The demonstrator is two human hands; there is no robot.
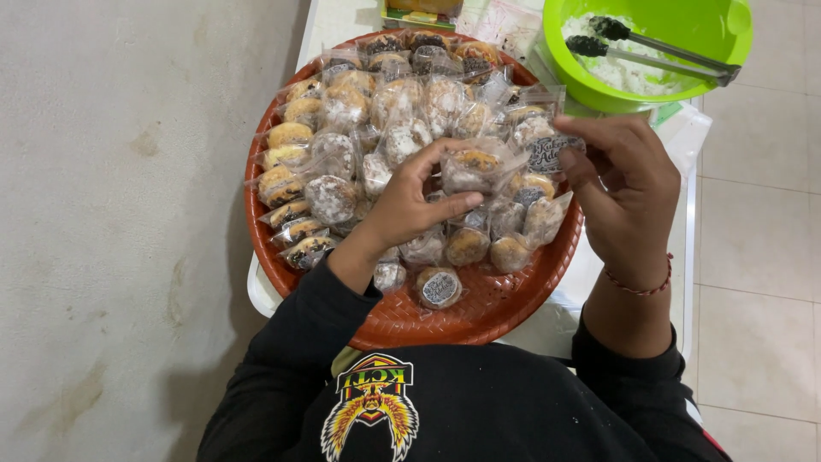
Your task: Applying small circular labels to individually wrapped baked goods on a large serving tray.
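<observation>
The left hand [410, 201] is curled, thumb and fingertips pinched on one side of a wrapped pastry [475, 168] in a clear plastic bag. The right hand [624, 184] is also closed, its fingertips gripping the bag's other end, where a round dark sticker label [547, 152] sits. Held at both ends, the bag stays taut, probably so the label lies flat on the film. The bag's long axis runs left to right between the hands, roughly level, with the labelled end toward the right hand. It hangs just above the other wrapped pastries.

Below, the round orange woven tray [505, 308] carries many bagged pastries packed side by side; one labelled piece [440, 288] lies alone near the front rim. The tray rests on a white bench [547, 329]. Beyond the right hand stands a green bowl [676, 21] of white powder, with black-tipped tongs [658, 51] lying across its rim, tips in the powder.
</observation>
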